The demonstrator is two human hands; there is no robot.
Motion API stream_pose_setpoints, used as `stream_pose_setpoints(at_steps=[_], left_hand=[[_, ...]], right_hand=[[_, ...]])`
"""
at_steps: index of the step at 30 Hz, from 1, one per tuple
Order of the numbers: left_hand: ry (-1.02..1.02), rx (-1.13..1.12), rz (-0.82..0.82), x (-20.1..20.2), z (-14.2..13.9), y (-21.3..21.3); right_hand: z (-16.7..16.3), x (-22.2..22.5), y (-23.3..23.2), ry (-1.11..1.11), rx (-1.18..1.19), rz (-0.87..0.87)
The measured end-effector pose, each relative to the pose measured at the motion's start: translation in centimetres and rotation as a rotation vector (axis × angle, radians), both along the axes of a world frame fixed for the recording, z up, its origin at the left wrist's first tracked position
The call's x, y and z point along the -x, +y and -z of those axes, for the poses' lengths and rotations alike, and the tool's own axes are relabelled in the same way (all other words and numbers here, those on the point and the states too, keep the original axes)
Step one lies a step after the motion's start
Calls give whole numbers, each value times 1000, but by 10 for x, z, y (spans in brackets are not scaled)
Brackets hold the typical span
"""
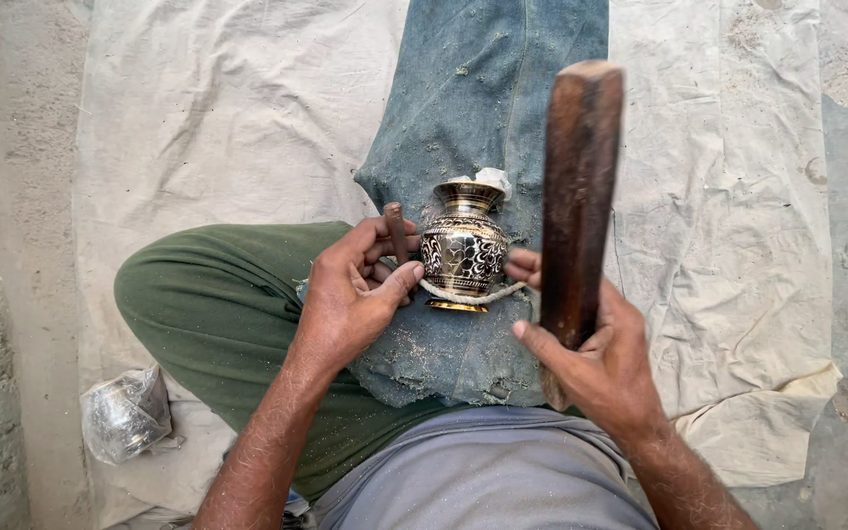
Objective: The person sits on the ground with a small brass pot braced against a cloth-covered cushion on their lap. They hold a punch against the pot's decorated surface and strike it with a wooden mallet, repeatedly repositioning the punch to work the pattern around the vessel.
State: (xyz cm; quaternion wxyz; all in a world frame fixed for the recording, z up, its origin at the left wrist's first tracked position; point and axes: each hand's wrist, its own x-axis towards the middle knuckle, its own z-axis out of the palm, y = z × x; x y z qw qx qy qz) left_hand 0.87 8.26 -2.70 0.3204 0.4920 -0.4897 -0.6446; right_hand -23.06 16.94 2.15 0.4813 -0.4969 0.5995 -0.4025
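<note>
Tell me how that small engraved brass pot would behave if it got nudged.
The brass pot looks rigid and probably heavy for its size. Its round belly over a narrow foot suggests it could tip, then roll. The polished metal may be slippery; the cord around its base likely steadies it.

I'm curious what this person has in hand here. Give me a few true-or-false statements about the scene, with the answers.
1. The right hand grips a dark wooden mallet. True.
2. The small pot is plain white plastic. False: it is shiny metal with dark engraved patterns.
3. The left hand holds a thin chisel beside the pot. True.
4. The pot stands on a bare wooden table. False: it rests on a blue denim cloth over the person's lap.
5. A cord runs around the pot's lower part. True.
</note>
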Motion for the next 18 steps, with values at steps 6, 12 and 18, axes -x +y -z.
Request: stream_pose_setpoints(at_steps=[6,12,18], left_hand=[[-196,116,43,0,-14,-2],[30,174,-83,3,-37,3],[173,274,-227,31,-27,14]], right_hand=[[0,0,-10,-29,-42,-34],[-27,25,-14,105,-275,74],[-75,53,-36,232,236,3]])
